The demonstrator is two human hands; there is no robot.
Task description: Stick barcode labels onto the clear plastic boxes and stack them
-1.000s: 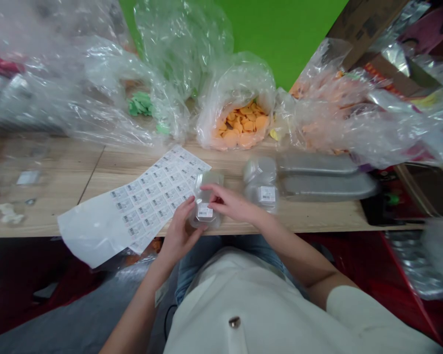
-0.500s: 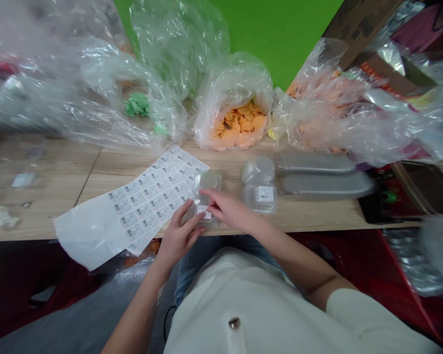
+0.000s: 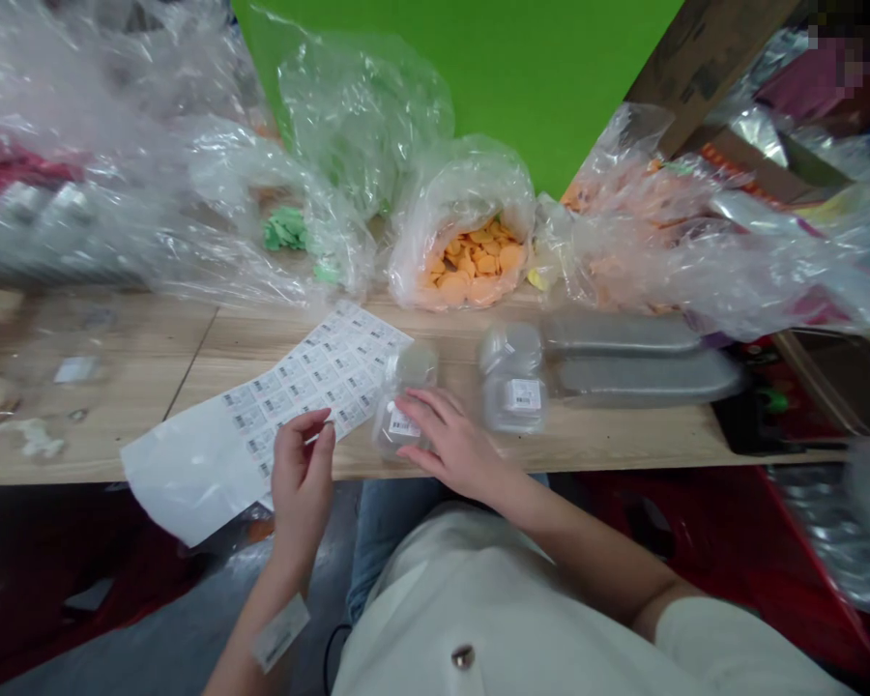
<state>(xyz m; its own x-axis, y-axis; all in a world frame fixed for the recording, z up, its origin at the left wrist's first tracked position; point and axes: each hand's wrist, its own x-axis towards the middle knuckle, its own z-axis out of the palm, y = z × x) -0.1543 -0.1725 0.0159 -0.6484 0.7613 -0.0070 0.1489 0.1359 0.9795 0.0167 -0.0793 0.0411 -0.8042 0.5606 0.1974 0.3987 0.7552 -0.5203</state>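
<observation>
My right hand (image 3: 455,447) lies with fingers stretched and spread over a small clear plastic box (image 3: 390,437), touching its right side. A white printed label (image 3: 404,418) sits on that box. My left hand (image 3: 303,474) is over the sheet of labels (image 3: 301,391), its fingers curled and thumb and forefinger tips close together. Whatever is between those tips, if anything, is too small to make out. A label (image 3: 281,633) clings to my left forearm. Right of my right hand stands another labelled clear box (image 3: 513,401).
Long stacks of clear plastic containers (image 3: 645,377) lie at the right. Along the back are clear bags, one with orange discs (image 3: 478,263), one with green pieces (image 3: 285,228). A dark tray (image 3: 841,377) is at the right end; a white figure-like piece (image 3: 35,437) lies left.
My left hand has drawn away from the box, leftward over the label sheet. My right hand's fingers have spread, from pressing at the label to lying on the box. The view has shifted slightly.
</observation>
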